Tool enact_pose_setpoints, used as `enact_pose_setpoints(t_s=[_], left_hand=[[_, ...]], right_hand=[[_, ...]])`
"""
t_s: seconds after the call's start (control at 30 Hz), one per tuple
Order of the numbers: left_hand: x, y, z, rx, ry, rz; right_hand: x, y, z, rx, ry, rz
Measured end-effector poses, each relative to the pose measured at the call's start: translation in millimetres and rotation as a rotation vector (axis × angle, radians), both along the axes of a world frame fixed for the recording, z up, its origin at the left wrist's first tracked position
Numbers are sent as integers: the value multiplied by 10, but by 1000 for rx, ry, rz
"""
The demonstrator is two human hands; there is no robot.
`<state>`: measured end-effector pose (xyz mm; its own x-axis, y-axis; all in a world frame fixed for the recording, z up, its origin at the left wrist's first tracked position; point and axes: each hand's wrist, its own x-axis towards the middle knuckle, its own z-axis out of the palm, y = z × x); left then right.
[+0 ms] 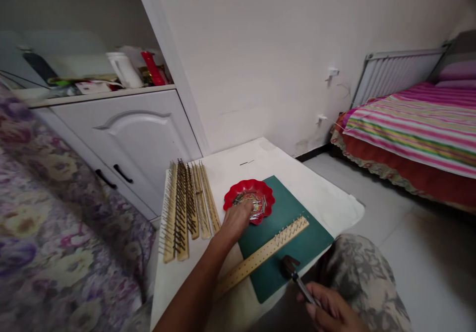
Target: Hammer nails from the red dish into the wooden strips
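My left hand (240, 218) reaches into a red scalloped bowl (232, 189) of loose metal nails (260, 210). Its fingers are curled together down among the nails, and whatever they pinch is hidden. In my right hand (327, 304) is a claw hammer (303, 287), gripped by its handle, with the dark head over the front edge of a green mat (282, 200). Between the two hands a wooden strip with rows of holes (256, 261) lies slantwise across the mat. Nails stand upright in its far right end; the nearer holes are bare.
Several wooden strips studded with nails (182, 223) lie side by side at the left of the white table (316, 178). Two small thin pieces (246, 163) lie near the back. A cabinet (137, 148) is behind left, a bed (416, 133) at right, my knee (366, 272) beside the table.
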<state>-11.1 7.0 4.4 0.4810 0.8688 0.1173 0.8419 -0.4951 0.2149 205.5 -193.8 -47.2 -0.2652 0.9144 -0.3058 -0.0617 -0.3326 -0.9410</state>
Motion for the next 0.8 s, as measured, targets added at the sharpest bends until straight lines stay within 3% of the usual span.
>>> enact_pose_setpoints(t_s=[0.1, 0.2, 0.33, 0.43, 0.57, 0.8], left_hand=[[-4, -265, 87, 51, -92, -21], [67, -660, 134, -13, -312, -84], [253, -1215, 100, -127, -519, -165], [370, -1505, 56, -163, -561, -133], [429, -1682, 48, -175, -561, -137], [429, -1782, 102, -109, -554, -172]], right_hand=[[-18, -48, 80, 49, -17, -6], [-35, -44, 215, 100, -33, -83], [-89, 20, 397, 155, 22, -281], [-141, 41, 453, 193, 69, -381], [-173, 17, 439, 215, 109, -437], [-138, -35, 452, 233, 158, -443]])
